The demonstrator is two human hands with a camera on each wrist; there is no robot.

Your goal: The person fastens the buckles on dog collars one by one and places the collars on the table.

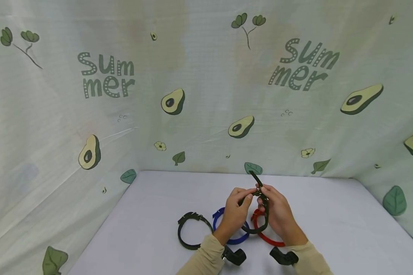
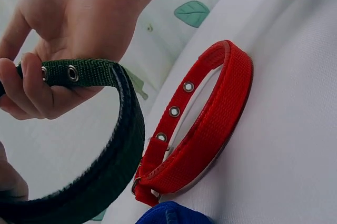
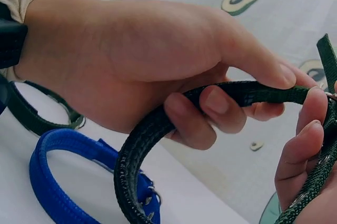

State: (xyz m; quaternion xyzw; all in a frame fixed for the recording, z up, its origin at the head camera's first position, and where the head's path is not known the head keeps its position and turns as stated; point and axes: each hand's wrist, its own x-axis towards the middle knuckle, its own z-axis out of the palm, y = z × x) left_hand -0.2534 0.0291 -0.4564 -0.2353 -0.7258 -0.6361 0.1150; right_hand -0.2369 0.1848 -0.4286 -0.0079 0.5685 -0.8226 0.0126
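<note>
Four collars; one in both hands.

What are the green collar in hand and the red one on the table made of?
Green collar: looks like woven webbing, probably nylon, matte; ribbed weave shows, with small shiny metal eyelets. Both hands grip it near the buckle end.
Red collar: same kind of woven webbing, stitched along the edges, with silver-looking eyelets and a buckle that seems to be metal.

White table, three collars
</note>
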